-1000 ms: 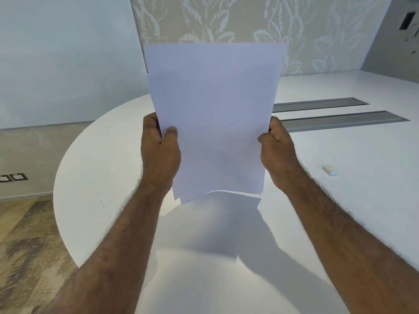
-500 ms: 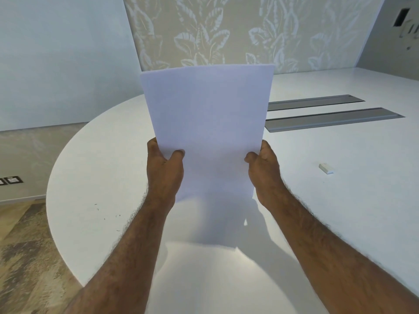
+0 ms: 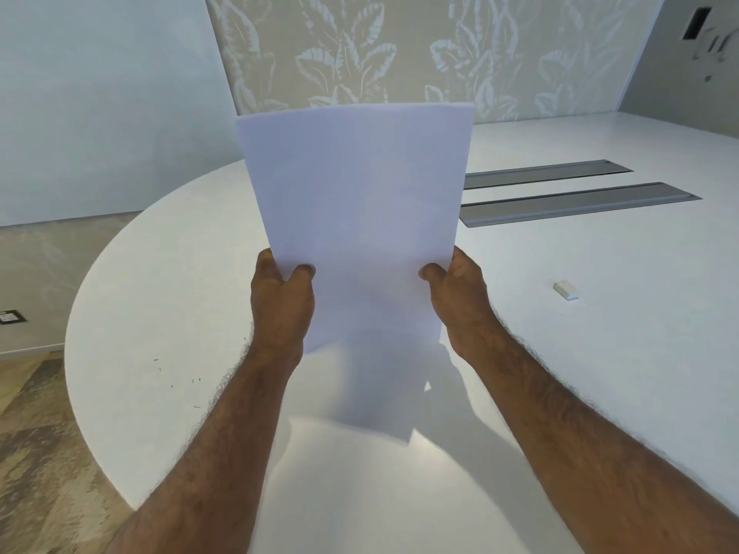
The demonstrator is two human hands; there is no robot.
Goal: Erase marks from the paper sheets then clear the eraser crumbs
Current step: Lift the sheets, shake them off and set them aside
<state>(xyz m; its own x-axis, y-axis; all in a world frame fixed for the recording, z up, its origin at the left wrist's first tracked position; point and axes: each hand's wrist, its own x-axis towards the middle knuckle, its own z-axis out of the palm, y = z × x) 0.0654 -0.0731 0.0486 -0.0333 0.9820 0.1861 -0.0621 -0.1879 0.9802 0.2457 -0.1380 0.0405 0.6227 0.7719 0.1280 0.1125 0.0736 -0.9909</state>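
Fingers (image 3: 298, 270) of both hands round upright paper sheets (image 3: 356, 217) — eraser (image 3: 566, 290) apart

The paper sheets (image 3: 356, 217) hide the fingers behind and the grey slots' (image 3: 560, 193) left ends.

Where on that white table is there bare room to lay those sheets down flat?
Bare room lies on the table between the right hand and the eraser, and near the person, under the held sheets. Left of the left hand, dark crumbs dot the surface. The two metal slots lie farther back.
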